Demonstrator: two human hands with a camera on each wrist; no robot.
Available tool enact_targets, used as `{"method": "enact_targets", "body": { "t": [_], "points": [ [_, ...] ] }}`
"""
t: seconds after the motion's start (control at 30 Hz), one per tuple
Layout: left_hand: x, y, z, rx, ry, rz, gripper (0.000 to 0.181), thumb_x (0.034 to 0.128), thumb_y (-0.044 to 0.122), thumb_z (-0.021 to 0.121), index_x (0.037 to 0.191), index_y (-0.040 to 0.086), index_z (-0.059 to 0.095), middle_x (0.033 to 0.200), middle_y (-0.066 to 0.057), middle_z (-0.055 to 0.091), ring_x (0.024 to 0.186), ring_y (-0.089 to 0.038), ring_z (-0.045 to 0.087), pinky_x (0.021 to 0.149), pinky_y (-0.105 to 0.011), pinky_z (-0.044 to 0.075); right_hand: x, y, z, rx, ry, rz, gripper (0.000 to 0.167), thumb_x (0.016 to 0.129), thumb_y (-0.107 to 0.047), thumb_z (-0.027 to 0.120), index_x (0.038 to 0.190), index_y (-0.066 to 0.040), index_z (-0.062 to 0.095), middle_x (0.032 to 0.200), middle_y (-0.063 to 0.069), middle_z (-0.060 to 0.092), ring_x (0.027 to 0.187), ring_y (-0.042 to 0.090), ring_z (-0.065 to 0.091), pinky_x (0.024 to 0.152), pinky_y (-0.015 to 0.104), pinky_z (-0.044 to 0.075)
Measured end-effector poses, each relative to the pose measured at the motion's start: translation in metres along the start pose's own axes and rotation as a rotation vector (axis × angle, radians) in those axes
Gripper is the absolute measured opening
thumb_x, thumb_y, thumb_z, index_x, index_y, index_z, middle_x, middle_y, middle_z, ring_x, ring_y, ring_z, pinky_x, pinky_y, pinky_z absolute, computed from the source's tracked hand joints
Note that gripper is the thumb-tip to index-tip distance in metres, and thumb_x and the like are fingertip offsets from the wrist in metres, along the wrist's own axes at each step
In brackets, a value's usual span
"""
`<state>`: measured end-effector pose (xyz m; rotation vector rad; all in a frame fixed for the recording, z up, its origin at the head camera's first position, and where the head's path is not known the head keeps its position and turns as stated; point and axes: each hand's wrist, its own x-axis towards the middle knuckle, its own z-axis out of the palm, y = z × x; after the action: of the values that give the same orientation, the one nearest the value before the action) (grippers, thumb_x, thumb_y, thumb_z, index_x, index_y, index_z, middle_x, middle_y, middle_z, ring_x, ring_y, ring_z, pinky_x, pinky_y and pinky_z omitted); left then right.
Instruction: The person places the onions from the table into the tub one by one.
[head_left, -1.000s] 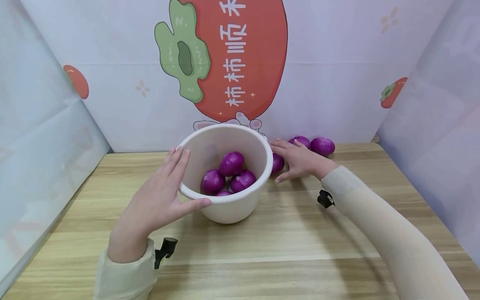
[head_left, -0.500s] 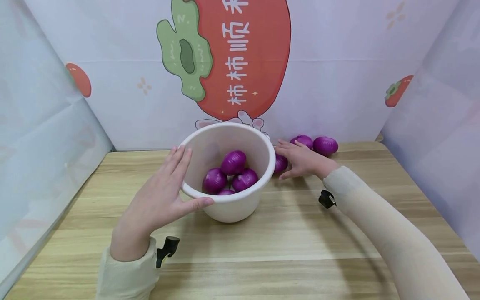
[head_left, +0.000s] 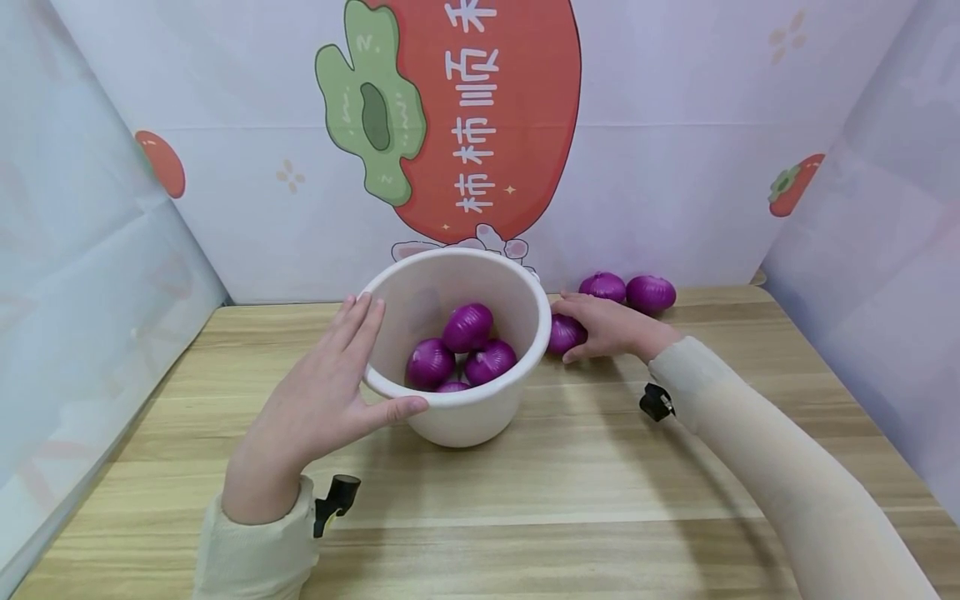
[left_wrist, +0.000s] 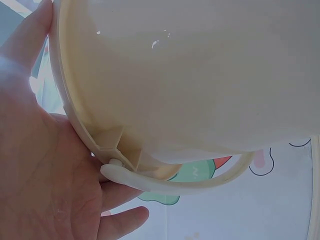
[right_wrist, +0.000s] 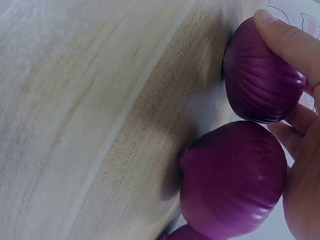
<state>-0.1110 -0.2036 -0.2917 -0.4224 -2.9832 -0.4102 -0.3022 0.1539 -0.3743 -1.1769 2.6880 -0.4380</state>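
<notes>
Head view: white bucket (head_left: 467, 422), centre of frame, stood on wooden table (head_left: 480, 533); four purple onions (head_left: 468, 327) seen inside. Left hand (head_left: 309, 396), left of centre, laid against the rim, thumb spread apart from extended fingers. One onion (head_left: 566, 335), just beside the bucket, right of centre, is gripped by the right hand (head_left: 611, 325). Two further onions (head_left: 651, 294) are placed behind that hand, near the backdrop (head_left: 675, 192).

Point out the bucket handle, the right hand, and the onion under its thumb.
Bucket handle (left_wrist: 185, 188): left wrist view, on the middle of its curve.
Right hand (head_left: 613, 324): head view, on the back of the hand.
Onion (right_wrist: 260, 76): right wrist view, on its ribbed side.
</notes>
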Motion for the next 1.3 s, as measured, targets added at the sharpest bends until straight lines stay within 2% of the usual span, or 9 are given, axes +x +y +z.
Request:
{"method": "enact_targets", "body": {
  "t": [0.17, 0.8, 1.3],
  "points": [
    [0.0000, 0.0001, 0.0002, -0.002, 0.001, 0.002, 0.116, 0.0791, 0.078, 0.060, 0.160, 0.007, 0.015, 0.168, -0.012, 0.011, 0.156, -0.033, 0.008, 0.119, -0.059, 0.027, 0.0001, 0.0012, 0.0014, 0.035, 0.012, -0.020, 0.071, 0.077, -0.026, 0.087, 0.139, -0.010, 0.054, 0.142, 0.008, 0.057, 0.136, 0.031, 0.049, 0.116, 0.052, 0.038],
    [-0.0001, -0.0002, -0.0005, -0.005, 0.003, 0.003, 0.116, 0.0793, 0.078, 0.060, 0.160, 0.008, 0.014, 0.168, -0.011, 0.009, 0.156, -0.032, 0.007, 0.120, -0.059, 0.026, 0.0008, 0.0005, -0.0002, 0.064, 0.026, -0.019, 0.070, 0.078, -0.027, 0.086, 0.138, -0.010, 0.054, 0.140, 0.008, 0.059, 0.131, 0.028, 0.054, 0.114, 0.049, 0.041],
    [-0.0003, -0.0001, -0.0003, -0.008, 0.020, 0.012, 0.116, 0.0791, 0.077, 0.061, 0.159, 0.006, 0.016, 0.167, -0.013, 0.012, 0.156, -0.033, 0.008, 0.120, -0.058, 0.026, -0.0015, 0.0014, -0.0021, 0.039, 0.046, -0.001, 0.068, 0.079, -0.027, 0.085, 0.138, -0.012, 0.055, 0.134, 0.006, 0.062, 0.123, 0.027, 0.059, 0.109, 0.049, 0.045]
  ]
}}
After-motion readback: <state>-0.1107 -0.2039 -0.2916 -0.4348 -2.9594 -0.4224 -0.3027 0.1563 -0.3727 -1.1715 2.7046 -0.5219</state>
